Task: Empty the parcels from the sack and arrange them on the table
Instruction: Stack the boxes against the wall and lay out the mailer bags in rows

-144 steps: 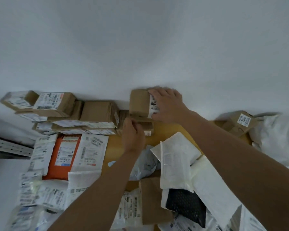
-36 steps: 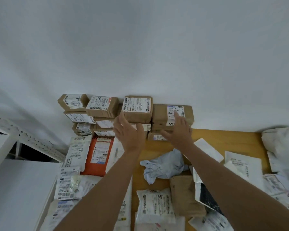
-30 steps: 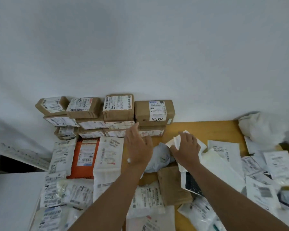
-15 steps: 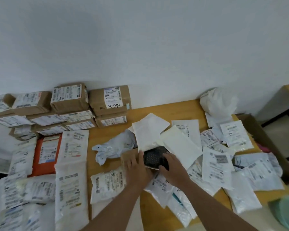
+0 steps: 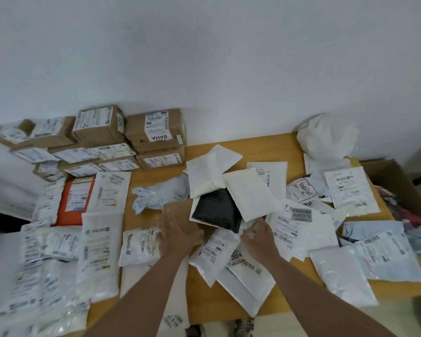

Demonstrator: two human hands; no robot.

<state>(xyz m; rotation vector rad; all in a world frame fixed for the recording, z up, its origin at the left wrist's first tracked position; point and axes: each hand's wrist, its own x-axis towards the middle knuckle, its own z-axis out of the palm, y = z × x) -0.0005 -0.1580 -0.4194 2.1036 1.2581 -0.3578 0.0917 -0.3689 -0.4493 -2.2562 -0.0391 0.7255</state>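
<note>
Many parcels cover the wooden table (image 5: 258,148). My left hand (image 5: 178,235) lies flat with spread fingers on a flat brown parcel (image 5: 174,211) near the middle. My right hand (image 5: 258,235) grips the lower right corner of a black dotted parcel (image 5: 216,211), which lies partly under two white padded envelopes (image 5: 249,193). The crumpled white sack (image 5: 326,137) sits at the back right corner. Brown boxes (image 5: 154,132) are stacked against the wall at the back left.
Flat white mailers and an orange parcel (image 5: 77,200) lie in rows on the left. A crumpled grey bag (image 5: 159,193) lies mid-table. Loose mailers (image 5: 350,188) are scattered on the right. An open cardboard box (image 5: 396,181) stands beyond the table's right edge.
Both hands left the stacked boxes and came down to the loose pile in the middle. The view swung right. The black dotted parcel now shows more from under the white envelopes.
</note>
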